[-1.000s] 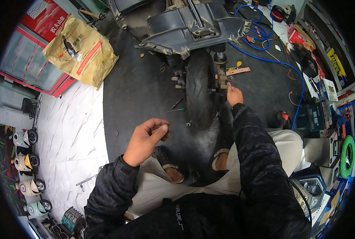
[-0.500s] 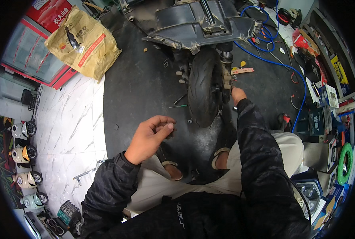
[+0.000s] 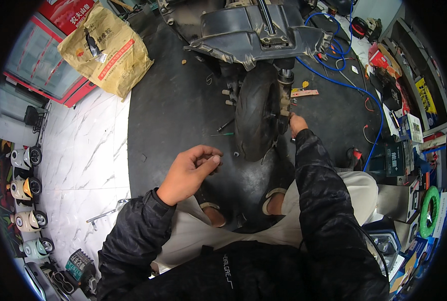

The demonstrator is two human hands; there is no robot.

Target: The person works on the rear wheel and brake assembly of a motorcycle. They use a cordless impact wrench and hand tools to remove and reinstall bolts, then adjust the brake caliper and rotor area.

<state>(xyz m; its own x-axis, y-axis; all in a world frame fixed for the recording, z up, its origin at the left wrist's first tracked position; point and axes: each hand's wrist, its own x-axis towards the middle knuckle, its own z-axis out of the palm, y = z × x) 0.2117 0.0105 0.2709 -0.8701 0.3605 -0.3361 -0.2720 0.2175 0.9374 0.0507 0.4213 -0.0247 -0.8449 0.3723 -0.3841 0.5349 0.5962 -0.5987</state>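
In front of me stands a scooter wheel (image 3: 253,120) with a black tyre, below a dark plastic body panel (image 3: 248,47). My right hand (image 3: 298,125) is closed at the right side of the wheel, near its axle and the lower end of the shock absorber (image 3: 285,78). Its fingertips are partly hidden, so what they grip cannot be made out. To the left of the wheel, my left hand (image 3: 196,168) hovers over the floor, fingers curled and thumb against the index finger. Anything inside it is too small or hidden to name.
On the dark mat (image 3: 168,100) lie a green-handled screwdriver (image 3: 227,134) and a black rod-like tool (image 3: 226,124). A blue hose (image 3: 356,88) loops at right, by cluttered shelves (image 3: 436,100). A yellow sack (image 3: 113,55) stands far left beside a red-framed glass cabinet (image 3: 38,55).
The whole view has shifted slightly. My right hand stays beside the axle, with its wrist turned a little. My left hand keeps its curled pose in nearly the same place.
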